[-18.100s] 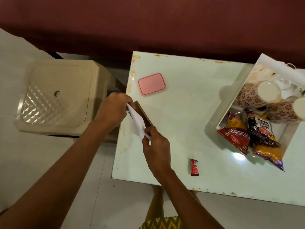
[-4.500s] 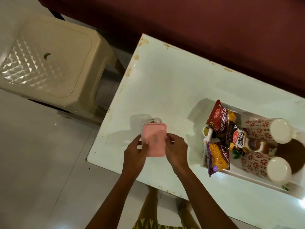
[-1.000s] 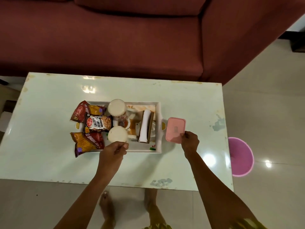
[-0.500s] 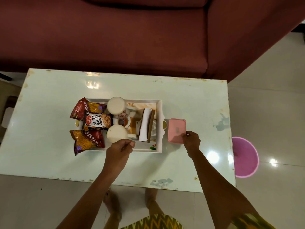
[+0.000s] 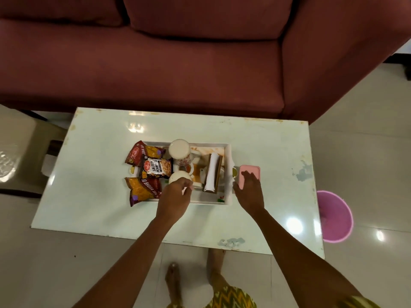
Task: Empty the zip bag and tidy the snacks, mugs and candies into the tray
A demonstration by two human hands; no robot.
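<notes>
Two bare hands are reaching over a white desk (image 5: 93, 196) that is standing in front of a maroon sofa (image 5: 178, 63). A white tray (image 5: 229, 174) is sitting near the middle of the desk. Three snack packets are crowding its left end: a red one (image 5: 142, 152) at the far side, a salted peanuts packet (image 5: 156, 167) lying across the middle, and a red-and-yellow one (image 5: 142, 190) hanging over the near-left rim. Two floral mugs are lying on their sides inside the tray, the far mug (image 5: 179, 150) showing its pale base and the near mug (image 5: 179, 176) partly covered by the left hand (image 5: 175, 198). That hand's grip is curling with thumb and fingers drawn together just over the near mug; whether it is actually pinching anything I cannot tell. A folded white zip bag (image 5: 213, 172) is leaning against something brown at the right end of the tray. The right hand (image 5: 249, 192) is hovering with its grip open, fingers spread flat, fingertips overlapping a pink lidded box (image 5: 252, 171) that is resting on the desk just outside the tray's right wall. A pink bucket (image 5: 335, 216) is standing on the floor to the right, and a beige stool (image 5: 20, 152) to the left.
</notes>
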